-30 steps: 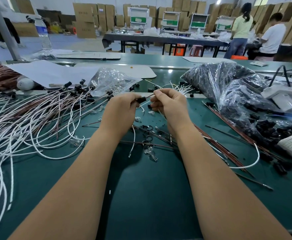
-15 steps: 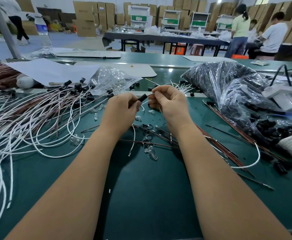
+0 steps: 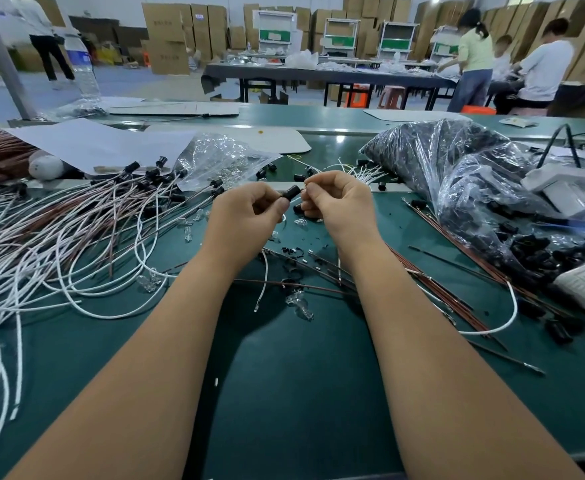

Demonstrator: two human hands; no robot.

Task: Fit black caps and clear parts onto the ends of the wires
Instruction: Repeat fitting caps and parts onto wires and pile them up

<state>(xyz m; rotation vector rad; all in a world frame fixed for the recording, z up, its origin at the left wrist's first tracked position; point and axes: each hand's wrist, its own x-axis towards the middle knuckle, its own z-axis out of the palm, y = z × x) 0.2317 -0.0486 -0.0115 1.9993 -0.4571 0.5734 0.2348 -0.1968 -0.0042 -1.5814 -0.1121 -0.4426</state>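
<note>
Both hands pinch — left hand (image 3: 249, 216) black cap (image 3: 290, 193), right hand (image 3: 339, 206) wire end — over green table (image 3: 301, 393).

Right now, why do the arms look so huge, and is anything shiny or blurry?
Head view: wide-angle lens stretches the forearms near the bottom edge, while the left hand and right hand look small; ceiling light glares on the big plastic bag; the people at the far table are soft.

table (image 3: 284, 393): matt green mat | bags (image 3: 457, 174): glossy crinkled clear plastic | cap (image 3: 291, 194): black plastic | sheet (image 3: 104, 143): white paper
</note>
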